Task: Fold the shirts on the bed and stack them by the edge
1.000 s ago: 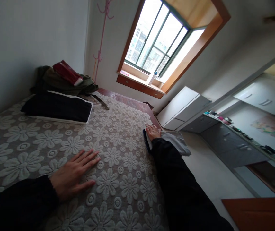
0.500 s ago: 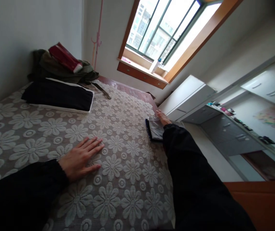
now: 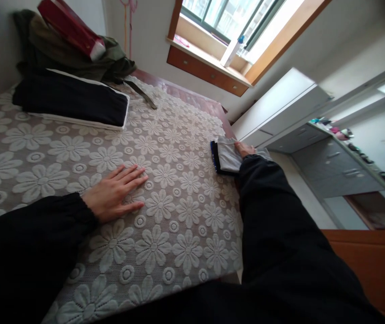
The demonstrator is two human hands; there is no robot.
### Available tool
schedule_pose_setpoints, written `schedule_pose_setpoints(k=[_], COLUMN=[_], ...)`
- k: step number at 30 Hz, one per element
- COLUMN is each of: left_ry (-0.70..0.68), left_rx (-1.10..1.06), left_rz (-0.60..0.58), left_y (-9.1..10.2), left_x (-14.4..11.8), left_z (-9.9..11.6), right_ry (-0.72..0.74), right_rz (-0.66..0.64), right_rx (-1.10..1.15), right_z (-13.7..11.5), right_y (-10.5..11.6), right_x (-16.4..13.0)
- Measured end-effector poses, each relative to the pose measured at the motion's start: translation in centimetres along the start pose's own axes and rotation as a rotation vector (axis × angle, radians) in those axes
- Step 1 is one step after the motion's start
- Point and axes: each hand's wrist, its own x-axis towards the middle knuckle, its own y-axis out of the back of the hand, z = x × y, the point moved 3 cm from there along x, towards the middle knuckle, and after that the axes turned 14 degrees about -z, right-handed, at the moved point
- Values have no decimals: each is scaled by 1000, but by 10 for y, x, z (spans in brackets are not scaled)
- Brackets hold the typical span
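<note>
Grey cloth [image 3: 226,152] at right is probably wanting even pressure from the right hand [image 3: 245,149], grip unclear, while the left hand [image 3: 115,193] is resting spread on the flowered cover [image 3: 165,175].

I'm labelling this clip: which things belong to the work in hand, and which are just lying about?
In use:
- grey cloth, at the right hand
- dark layers beneath it
- flowered cover, under the left hand

Seemingly just lying about:
- folded black cloth
- red packet
- olive bundle
</note>
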Motion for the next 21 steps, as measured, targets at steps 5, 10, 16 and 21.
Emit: schedule_pose_setpoints(k=[5,10,16,21], left_ry=[2,3,-4,5], left_rx=[7,16,19,23], left_rz=[-20,-4,2,-9], left_y=[3,3,2,2], left_x=[0,-1,-1,0], left_z=[3,3,2,3], right_ry=[-91,-119,-119,-110], right_rz=[49,41,27,40], right_rx=[84,116,143,177], right_z=[22,24,27,28], right_y=[1,-24,-26,-26], right_x=[-21,-27,-23,-23])
